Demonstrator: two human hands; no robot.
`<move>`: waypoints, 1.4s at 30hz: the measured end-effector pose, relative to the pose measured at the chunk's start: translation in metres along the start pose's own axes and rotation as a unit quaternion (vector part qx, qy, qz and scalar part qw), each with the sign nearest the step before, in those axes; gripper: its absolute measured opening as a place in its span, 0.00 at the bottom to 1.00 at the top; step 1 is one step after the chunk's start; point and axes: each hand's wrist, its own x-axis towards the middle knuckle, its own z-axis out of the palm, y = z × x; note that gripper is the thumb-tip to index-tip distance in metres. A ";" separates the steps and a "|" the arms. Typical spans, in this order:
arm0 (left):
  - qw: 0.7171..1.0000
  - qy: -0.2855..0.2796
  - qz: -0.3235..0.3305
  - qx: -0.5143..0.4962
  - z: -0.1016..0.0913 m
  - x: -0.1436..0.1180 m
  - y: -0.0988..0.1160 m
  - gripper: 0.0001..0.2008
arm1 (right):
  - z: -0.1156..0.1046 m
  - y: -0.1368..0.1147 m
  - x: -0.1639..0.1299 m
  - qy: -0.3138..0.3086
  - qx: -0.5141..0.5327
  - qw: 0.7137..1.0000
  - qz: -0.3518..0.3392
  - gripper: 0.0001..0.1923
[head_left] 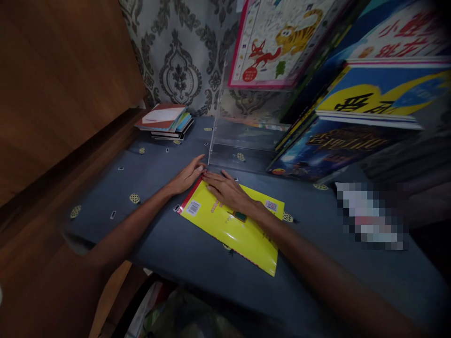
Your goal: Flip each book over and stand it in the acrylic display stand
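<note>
While flat, yellow book (246, 239) beneath right fingers (216, 180), beside left fingers (195, 172), both loosely apart.

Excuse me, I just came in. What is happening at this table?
A person has the right hand lying flat on a yellow book with a red edge. The left hand is beside that edge, near a corner; whether it touches the book is hard to tell. The book lies closed on the table. Beyond it are a clear stand and, further left, a stack of books.
</note>
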 end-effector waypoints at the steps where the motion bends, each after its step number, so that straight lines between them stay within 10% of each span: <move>1: 1.000 0.001 0.003 0.016 0.000 0.000 0.001 0.32 | 0.000 -0.001 0.000 0.000 -0.001 1.000 0.000 0.23; 24: 0.971 -0.035 0.061 0.227 0.004 -0.008 0.025 0.21 | -0.025 0.036 -0.156 0.087 0.011 0.985 0.148 0.25; 33: 0.915 -0.098 0.090 0.382 0.011 -0.014 0.035 0.23 | -0.032 0.025 -0.188 0.156 -0.018 0.963 0.217 0.24; 42: 0.887 -0.209 0.202 0.358 0.074 0.014 0.082 0.24 | -0.033 0.027 -0.187 0.161 -0.017 0.962 0.218 0.23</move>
